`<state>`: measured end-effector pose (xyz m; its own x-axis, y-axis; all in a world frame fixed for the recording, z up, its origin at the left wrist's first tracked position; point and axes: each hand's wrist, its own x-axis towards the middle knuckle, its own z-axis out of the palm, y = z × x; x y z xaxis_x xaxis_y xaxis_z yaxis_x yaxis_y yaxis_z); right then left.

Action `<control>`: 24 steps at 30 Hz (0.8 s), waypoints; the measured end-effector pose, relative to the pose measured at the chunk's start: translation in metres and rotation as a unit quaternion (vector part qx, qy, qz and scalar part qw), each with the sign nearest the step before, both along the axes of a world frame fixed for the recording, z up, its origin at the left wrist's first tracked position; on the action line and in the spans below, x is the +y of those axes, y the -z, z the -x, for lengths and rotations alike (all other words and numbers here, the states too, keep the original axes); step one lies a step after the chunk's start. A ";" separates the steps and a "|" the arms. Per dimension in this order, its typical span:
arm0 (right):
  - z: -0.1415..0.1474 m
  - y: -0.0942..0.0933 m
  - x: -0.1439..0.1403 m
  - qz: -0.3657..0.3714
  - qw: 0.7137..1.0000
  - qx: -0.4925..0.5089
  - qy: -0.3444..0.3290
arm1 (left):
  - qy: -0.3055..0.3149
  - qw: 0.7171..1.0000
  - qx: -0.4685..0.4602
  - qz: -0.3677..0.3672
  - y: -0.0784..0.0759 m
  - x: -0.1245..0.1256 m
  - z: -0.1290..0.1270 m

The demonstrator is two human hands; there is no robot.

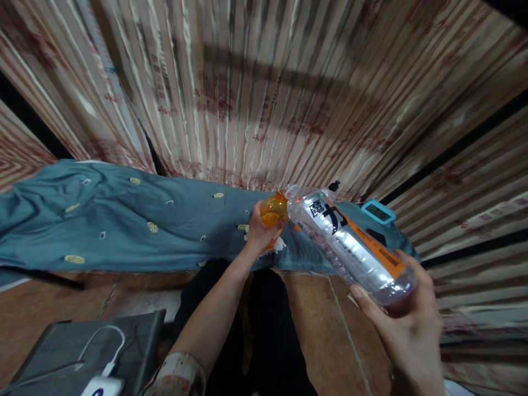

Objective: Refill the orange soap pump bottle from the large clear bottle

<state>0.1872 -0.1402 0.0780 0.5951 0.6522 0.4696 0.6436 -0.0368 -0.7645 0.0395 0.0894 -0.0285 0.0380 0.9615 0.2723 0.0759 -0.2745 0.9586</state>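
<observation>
My right hand (406, 319) grips the base of a clear plastic bottle (350, 242) with an orange, black and silver label. The bottle is tilted, its open mouth pointing up and left. My left hand (259, 234) is closed around a small orange glass or cup (273, 212), held right at the bottle's mouth. Both are held over the edge of a bed covered with a teal sheet (115, 220). White crumpled paper (280, 246) shows just under my left hand.
Striped beige and red curtains (256, 93) hang behind the bed. A teal-framed digital timer (378, 212) lies on the sheet at the right. A grey case (53, 352) with a white cable and charger (101, 385) sits at lower left. The floor is brown tile (322, 330).
</observation>
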 end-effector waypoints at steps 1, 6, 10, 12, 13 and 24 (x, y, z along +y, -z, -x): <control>0.000 0.000 0.000 0.001 1.000 -0.001 0.000 | -0.003 1.000 0.000 -0.002 0.001 0.000 0.000; 0.000 -0.003 0.000 -0.001 1.000 -0.021 0.005 | -0.009 1.000 0.000 -0.004 0.004 0.002 -0.001; 0.000 -0.005 0.002 -0.006 1.000 -0.023 0.004 | -0.005 1.000 0.001 -0.005 0.005 0.003 -0.001; 0.000 -0.006 0.002 0.001 1.000 -0.017 0.006 | -0.008 1.000 0.002 -0.002 0.005 0.003 -0.001; 0.000 -0.006 0.003 0.004 1.000 -0.015 0.007 | -0.009 1.000 0.002 0.000 0.005 0.002 -0.001; 0.005 -0.011 0.004 -0.005 1.000 -0.005 0.005 | -0.009 1.000 -0.007 0.010 0.004 0.002 -0.003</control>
<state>0.1827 -0.1357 0.0891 0.5962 0.6419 0.4823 0.6515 -0.0357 -0.7578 0.0422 0.0909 -0.0321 0.0164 0.9673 0.2529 0.0684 -0.2535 0.9649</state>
